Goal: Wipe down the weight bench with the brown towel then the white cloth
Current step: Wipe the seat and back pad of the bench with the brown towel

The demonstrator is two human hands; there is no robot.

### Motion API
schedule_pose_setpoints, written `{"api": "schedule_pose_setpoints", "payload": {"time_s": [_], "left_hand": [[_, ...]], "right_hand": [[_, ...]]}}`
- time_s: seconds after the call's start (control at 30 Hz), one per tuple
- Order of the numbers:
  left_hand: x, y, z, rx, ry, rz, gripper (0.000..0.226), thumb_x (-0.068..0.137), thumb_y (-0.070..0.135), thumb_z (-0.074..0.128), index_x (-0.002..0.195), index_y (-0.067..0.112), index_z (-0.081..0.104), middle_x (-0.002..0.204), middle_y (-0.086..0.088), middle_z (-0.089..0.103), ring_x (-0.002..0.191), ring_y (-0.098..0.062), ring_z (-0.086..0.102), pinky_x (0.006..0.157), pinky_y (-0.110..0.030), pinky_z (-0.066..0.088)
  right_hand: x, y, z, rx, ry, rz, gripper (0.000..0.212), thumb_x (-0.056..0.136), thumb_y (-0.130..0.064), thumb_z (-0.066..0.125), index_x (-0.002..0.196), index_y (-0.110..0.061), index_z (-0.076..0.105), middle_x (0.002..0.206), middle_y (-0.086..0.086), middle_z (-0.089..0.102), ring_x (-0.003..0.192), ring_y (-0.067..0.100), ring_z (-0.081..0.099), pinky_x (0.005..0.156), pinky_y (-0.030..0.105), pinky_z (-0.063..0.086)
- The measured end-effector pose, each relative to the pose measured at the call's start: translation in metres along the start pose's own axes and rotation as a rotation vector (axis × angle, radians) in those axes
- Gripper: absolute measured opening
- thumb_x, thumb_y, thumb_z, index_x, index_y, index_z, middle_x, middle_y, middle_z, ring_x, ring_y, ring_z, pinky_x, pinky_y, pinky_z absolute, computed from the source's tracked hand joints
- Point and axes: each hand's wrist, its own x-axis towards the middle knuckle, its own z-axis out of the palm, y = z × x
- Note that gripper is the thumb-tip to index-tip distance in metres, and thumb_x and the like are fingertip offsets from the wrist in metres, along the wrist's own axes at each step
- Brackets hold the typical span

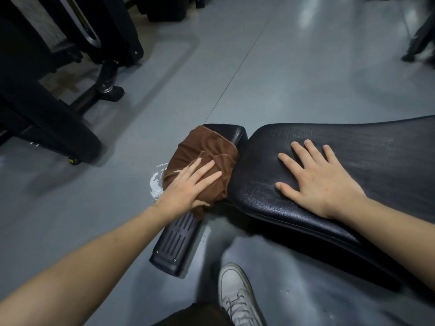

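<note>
Brown-towel step under way: left hand (188, 184) presses towel (202, 151) flat-fingered on seat pad (231, 134); right hand (317, 177), open, steadies bench (376, 161). Next, probably the long pad.

Weight bench (329, 147) runs from centre to the right edge; its small seat pad (231, 132) lies at the left end. Towel (207, 151) lies on that pad, under your left hand (190, 187). Your right hand (320, 177) rests flat on the long pad. Bench foot (175, 245) sits below the towel, on the floor (70, 208). Your shoe (237, 295) stands nearest you. Gym machine (47, 78) occupies the far left.
</note>
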Motion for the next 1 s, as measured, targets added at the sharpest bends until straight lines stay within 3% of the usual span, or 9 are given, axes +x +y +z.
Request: {"api": "schedule_pose_setpoints", "payload": {"time_s": [0.1, 0.2, 0.37, 0.5, 0.57, 0.63, 0.7, 0.83, 1.0], "left_hand": [[-0.004, -0.027, -0.006, -0.013, -0.064, 0.075, 0.098, 0.078, 0.036, 0.081, 0.158, 0.024, 0.026, 0.167, -0.002, 0.017, 0.154, -0.029, 0.016, 0.12, -0.046, 0.026], [-0.012, -0.047, -0.009, -0.027, -0.097, 0.033, 0.093, 0.081, 0.042, 0.073, 0.159, 0.025, 0.025, 0.168, 0.004, 0.013, 0.154, -0.023, 0.012, 0.117, -0.044, 0.025], [-0.029, -0.072, 0.002, -0.484, -0.168, -0.366, 0.096, 0.077, 0.047, 0.072, 0.152, 0.054, 0.011, 0.164, 0.028, -0.001, 0.155, -0.016, -0.002, 0.124, -0.053, 0.017], [-0.032, -0.059, 0.001, -0.817, -0.121, -0.558, 0.083, 0.082, 0.057, 0.072, 0.145, 0.053, 0.02, 0.164, 0.023, -0.001, 0.15, -0.001, 0.003, 0.12, -0.029, 0.015], [-0.03, -0.049, 0.0, -0.949, -0.083, -0.687, 0.072, 0.088, 0.049, 0.068, 0.145, 0.051, 0.024, 0.162, 0.027, 0.0, 0.147, 0.005, 0.006, 0.115, -0.024, 0.018], [-0.026, -0.046, 0.002, -1.088, -0.024, -0.809, 0.073, 0.089, 0.05, 0.063, 0.151, 0.046, 0.025, 0.16, 0.03, 0.004, 0.144, 0.008, 0.009, 0.114, -0.023, 0.02], [-0.018, -0.051, 0.005, -1.221, 0.023, -0.907, 0.08, 0.084, 0.07, 0.063, 0.153, 0.048, 0.029, 0.161, 0.028, 0.013, 0.148, 0.002, 0.016, 0.121, -0.03, 0.019], [0.002, -0.071, 0.014, -1.329, 0.034, -1.019, 0.092, 0.071, 0.074, 0.074, 0.15, 0.049, 0.034, 0.153, 0.016, 0.043, 0.134, -0.009, 0.051, 0.113, -0.036, 0.042], [0.037, -0.067, -0.004, -1.319, 0.084, -1.046, 0.038, 0.104, 0.042, 0.047, 0.141, 0.032, 0.05, 0.124, 0.004, 0.066, 0.104, -0.009, 0.067, 0.079, -0.02, 0.056]], "right_hand": [[0.0, 0.0, 0.0, 0.008, -0.002, 0.003, 0.091, 0.084, -0.075, -0.004, 0.161, -0.03, 0.011, 0.169, 0.011, 0.006, 0.155, 0.032, -0.001, 0.123, 0.055, 0.004], [0.001, 0.0, 0.001, 0.01, 0.004, 0.0, 0.089, 0.085, -0.075, -0.002, 0.161, -0.03, 0.009, 0.169, 0.01, 0.005, 0.155, 0.032, -0.002, 0.123, 0.055, 0.003], [0.001, 0.001, 0.002, 0.024, 0.006, -0.007, 0.089, 0.086, -0.076, 0.001, 0.161, -0.029, 0.013, 0.169, 0.012, 0.007, 0.155, 0.032, -0.001, 0.123, 0.056, 0.004], [0.0, 0.0, 0.0, 0.028, 0.005, -0.007, 0.09, 0.085, -0.075, -0.001, 0.161, -0.029, 0.01, 0.169, 0.011, 0.004, 0.155, 0.032, -0.003, 0.124, 0.055, 0.003], [0.0, 0.0, -0.001, 0.029, 0.002, -0.005, 0.089, 0.085, -0.075, -0.001, 0.161, -0.029, 0.009, 0.169, 0.011, 0.004, 0.155, 0.032, -0.003, 0.124, 0.055, 0.002], [0.0, -0.001, -0.001, 0.026, -0.002, -0.004, 0.089, 0.086, -0.075, 0.0, 0.161, -0.029, 0.009, 0.169, 0.012, 0.003, 0.155, 0.033, -0.004, 0.123, 0.055, 0.002], [-0.001, -0.001, -0.002, 0.023, -0.005, -0.006, 0.089, 0.086, -0.075, -0.001, 0.161, -0.029, 0.008, 0.169, 0.012, 0.003, 0.155, 0.033, -0.004, 0.123, 0.056, 0.002], [-0.002, 0.0, -0.003, 0.024, -0.005, -0.012, 0.09, 0.085, -0.074, -0.002, 0.161, -0.028, 0.008, 0.169, 0.012, 0.003, 0.155, 0.033, -0.004, 0.123, 0.056, 0.002], [-0.001, -0.003, -0.003, 0.036, 0.003, -0.021, 0.091, 0.085, -0.074, -0.003, 0.162, -0.026, 0.011, 0.168, 0.015, 0.005, 0.155, 0.036, -0.002, 0.123, 0.058, 0.003]]}}
